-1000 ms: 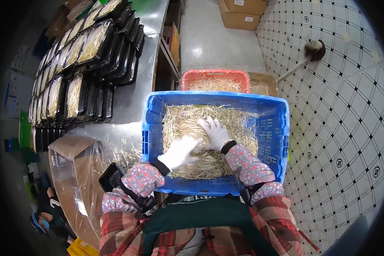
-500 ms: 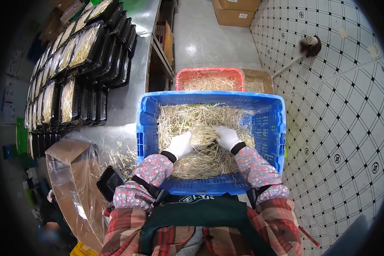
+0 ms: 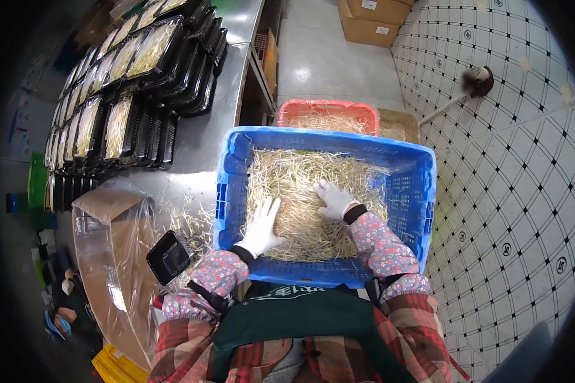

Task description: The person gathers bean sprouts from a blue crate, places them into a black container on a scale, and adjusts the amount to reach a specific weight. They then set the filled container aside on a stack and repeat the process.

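Pale bean sprouts [image 3: 300, 210] fill much of a blue perforated crate [image 3: 338, 135] in front of me. My left hand [image 3: 260, 228], in a white glove, lies with fingers spread on the sprouts near the crate's left side. Near the middle, my right hand [image 3: 334, 199], also gloved, rests on the pile with its fingers apart, its fingertips partly against the sprouts. Neither hand holds a bunch. The two hands are apart, with sprouts between them.
Stacked black trays of sprouts [image 3: 118, 127] stand on the metal table [image 3: 195, 150] at left. Nearby are an empty black tray [image 3: 169, 257], loose sprouts and a plastic-wrapped carton [image 3: 118, 274]. Beyond the crate are a red basket [image 3: 329, 103] and cardboard boxes [image 3: 372, 29]. A person [image 3: 67, 313] shows lower left.
The hands have let go of the bunch of sprouts between them and opened. My left hand has moved left and toward me. The view has shifted, so the crate appears slightly farther right.
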### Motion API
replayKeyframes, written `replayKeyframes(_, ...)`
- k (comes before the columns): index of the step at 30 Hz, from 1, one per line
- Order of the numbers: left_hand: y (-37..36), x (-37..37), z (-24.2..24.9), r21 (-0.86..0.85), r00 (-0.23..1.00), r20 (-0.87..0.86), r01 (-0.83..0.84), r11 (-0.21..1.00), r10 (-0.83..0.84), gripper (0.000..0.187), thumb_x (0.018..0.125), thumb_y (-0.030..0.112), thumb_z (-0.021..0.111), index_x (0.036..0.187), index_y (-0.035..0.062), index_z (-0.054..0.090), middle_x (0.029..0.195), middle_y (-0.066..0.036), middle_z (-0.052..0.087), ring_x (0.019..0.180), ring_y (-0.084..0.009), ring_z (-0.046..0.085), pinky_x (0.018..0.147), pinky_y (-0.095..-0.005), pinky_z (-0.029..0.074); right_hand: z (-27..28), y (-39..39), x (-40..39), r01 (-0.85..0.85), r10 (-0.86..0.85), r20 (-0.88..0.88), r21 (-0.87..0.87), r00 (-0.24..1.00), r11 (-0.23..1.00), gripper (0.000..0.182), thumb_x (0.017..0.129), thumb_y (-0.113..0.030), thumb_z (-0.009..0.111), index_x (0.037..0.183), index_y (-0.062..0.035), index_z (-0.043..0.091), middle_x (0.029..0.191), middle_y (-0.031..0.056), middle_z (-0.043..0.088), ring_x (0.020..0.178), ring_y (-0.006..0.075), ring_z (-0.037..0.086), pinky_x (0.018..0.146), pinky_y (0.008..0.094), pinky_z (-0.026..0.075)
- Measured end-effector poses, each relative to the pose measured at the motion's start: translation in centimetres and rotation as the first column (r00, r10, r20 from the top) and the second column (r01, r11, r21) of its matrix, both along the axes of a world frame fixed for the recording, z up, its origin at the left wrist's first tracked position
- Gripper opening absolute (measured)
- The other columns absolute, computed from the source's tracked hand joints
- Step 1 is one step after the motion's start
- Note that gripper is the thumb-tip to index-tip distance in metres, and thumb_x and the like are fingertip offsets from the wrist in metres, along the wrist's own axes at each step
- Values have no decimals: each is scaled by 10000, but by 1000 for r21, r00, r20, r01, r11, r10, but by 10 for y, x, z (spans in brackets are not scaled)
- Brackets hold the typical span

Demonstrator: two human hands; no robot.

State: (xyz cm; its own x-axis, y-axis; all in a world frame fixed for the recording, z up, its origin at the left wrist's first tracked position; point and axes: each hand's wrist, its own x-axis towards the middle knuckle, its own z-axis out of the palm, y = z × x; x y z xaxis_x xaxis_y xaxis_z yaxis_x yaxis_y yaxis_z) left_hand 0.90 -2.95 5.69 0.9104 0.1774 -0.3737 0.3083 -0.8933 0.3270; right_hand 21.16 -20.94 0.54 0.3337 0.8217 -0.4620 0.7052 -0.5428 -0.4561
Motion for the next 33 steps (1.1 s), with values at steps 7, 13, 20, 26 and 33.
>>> replayKeyframes(7, 32, -55, 22, -732, 793, 46, -387, 561, 608, 525, 871, 60, 639, 1376, 41, 498, 1278, -120, 619, 1146, -185, 595, 994, -289, 453, 14, 36, -27, 246, -233, -142, 89, 962, 965, 971, 752, -553, 678, 1485, -43, 297, 1467, 240, 371, 1388, 370, 320, 1146, 439, 249)
replayKeyframes(13, 72, -121, 72, -807, 476, 181, -428, 407, 861, 376, 928, -1, 582, 1299, -38, 538, 1175, -143, 652, 1061, -178, 629, 942, -290, 491, 54, 19, -128, -73, 49, 269, 80, 962, 994, 1254, 563, -591, 822, 1499, -37, 197, 1408, 297, 342, 1300, 456, 350, 1067, 597, 264)
replayKeyframes(20, 112, -200, 64, -742, 145, 375, -546, 390, 916, 364, 947, 1, 551, 1308, -41, 529, 1246, -152, 622, 1155, -207, 592, 1025, -317, 434, 21, 38, -126, 29, -49, 264, 80, 963, 996, 1156, 636, -462, 827, 1505, -46, 187, 1468, 254, 328, 1310, 400, 384, 1084, 544, 287)
replayKeyframes(26, 143, -284, 48, -333, 117, 665, -838, 433, 738, 455, 907, 86, 620, 1349, 49, 519, 1405, -107, 493, 1304, -254, 454, 1088, -395, 360, 22, 63, -58, 169, -150, 203, -83, 968, 982, 1232, 605, -488, 844, 1507, -14, 151, 1490, 242, 326, 1367, 378, 345, 1130, 486, 268)
replayKeyframes(33, 142, -362, -9, -347, -118, 538, -933, 92, 834, 691, 888, 247, 702, 1426, -46, 383, 1474, -211, 400, 1346, -305, 400, 1135, -388, 288, 26, 69, -98, 53, 6, 341, -162, 940, 985, 1310, 529, -494, 879, 1508, -26, 146, 1461, 273, 353, 1365, 401, 346, 1110, 496, 306)
